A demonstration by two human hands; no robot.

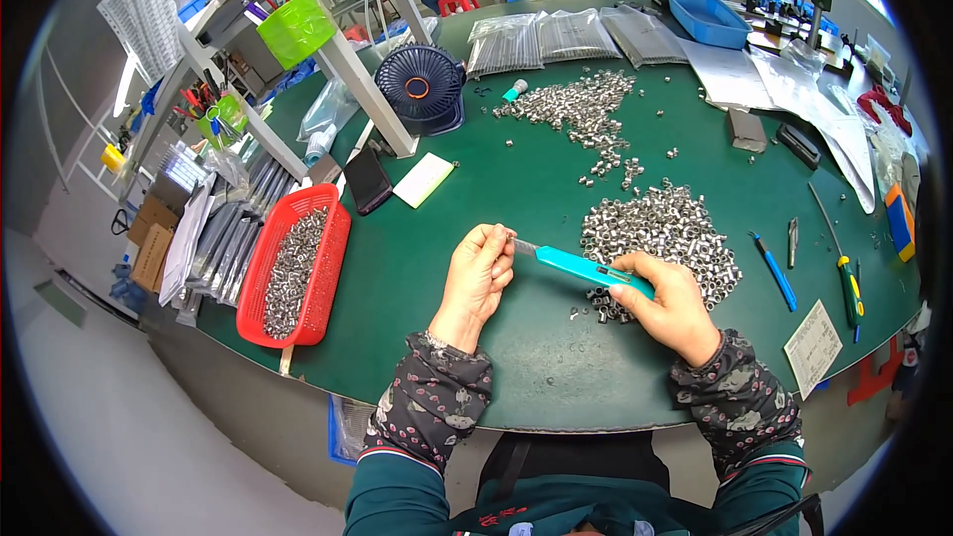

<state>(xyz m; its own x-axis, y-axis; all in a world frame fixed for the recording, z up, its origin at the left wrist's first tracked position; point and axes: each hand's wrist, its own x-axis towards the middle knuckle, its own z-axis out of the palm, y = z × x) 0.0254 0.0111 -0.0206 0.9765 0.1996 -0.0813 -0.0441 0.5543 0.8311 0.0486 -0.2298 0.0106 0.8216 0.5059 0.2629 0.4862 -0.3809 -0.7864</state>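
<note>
Slim teal plastic knife is clamped in right hand, left hand pinching a small metal piece.

Teal-handled cutter, pale blade extended, held aslant above the desk in the right grip, tip toward the left grip. I make out a tiny metallic piece pinched there; blade contact unclear.

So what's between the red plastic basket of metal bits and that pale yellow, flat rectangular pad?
In the head view, a black, flat, rectangular phone lies between the basket and the pad.
</note>
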